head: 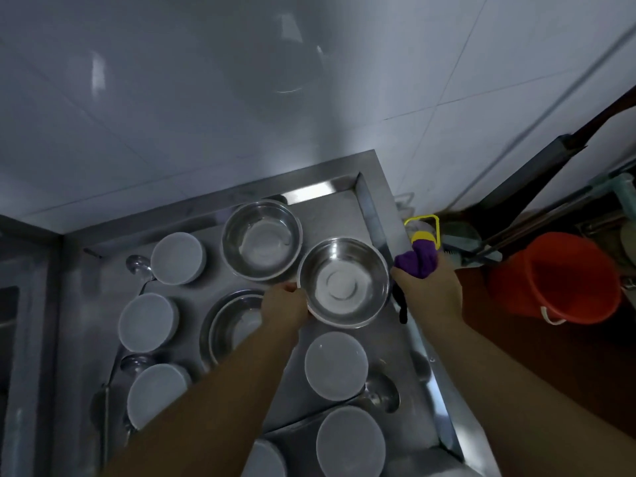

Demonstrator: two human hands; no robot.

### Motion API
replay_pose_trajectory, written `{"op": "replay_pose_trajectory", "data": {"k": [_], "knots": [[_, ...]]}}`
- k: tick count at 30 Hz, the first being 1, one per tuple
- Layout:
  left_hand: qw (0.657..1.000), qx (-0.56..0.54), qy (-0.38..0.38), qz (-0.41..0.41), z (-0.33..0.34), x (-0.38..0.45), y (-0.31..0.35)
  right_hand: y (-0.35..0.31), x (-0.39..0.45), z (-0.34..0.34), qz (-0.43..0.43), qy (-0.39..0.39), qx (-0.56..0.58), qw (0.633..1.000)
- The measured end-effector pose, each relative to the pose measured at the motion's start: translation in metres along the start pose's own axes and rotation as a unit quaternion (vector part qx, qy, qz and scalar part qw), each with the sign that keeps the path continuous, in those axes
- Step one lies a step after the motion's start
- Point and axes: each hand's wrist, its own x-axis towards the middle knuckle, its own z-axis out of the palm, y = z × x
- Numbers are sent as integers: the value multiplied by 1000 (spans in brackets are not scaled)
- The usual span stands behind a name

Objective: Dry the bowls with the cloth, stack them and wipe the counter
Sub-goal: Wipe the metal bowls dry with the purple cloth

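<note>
1. Steel everywhere: a brushed stainless counter (347, 215) with a raised rim, set into a corner of glossy white wall tiles (172, 115).
2. Left hand (284, 306) grips the near-left rim of a round, shiny steel bowl (344, 282), fingers curled over the edge; the bowl sits tilted slightly above the counter by the right rim.
3. Right hand (432, 290) is closed around a bunched purple cloth (418, 261), soft and crumpled, which pokes out above the fist just to the right of the held bowl (not touching it, as far as can be seen).
4. A second steel bowl (261, 239), equally polished, stands upright on the counter just behind and to the left, its rim close against the held one.
5. A third steel bowl (234, 327) lies nearer, partly hidden under the left forearm.
6. Round containers with flat, matte pale lids (335, 364) stand around the bowls, with ladle-like steel spoons (137, 266) between some.
7. Beyond the counter's right edge, a smooth orange plastic bucket (564, 280) stands on the floor.
</note>
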Motion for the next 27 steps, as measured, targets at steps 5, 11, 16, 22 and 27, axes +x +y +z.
{"op": "replay_pose_trajectory", "data": {"k": [5,11,16,22,27], "knots": [[999,-32,-16,-28,9,14,-2,4,5,14,-36,-44,-2,998],[998,-51,-37,-32,12,21,-5,1,2,27,-58,-36,-30,997],[998,-40,-19,-54,-3,34,-1,-9,0,33,-119,-58,-26,991],[981,-157,61,-98,-37,60,-2,-19,0,39,-119,-76,-63,988],[970,-209,69,-104,-47,79,-5,-18,-4,43,-136,-95,-91,982]]}}
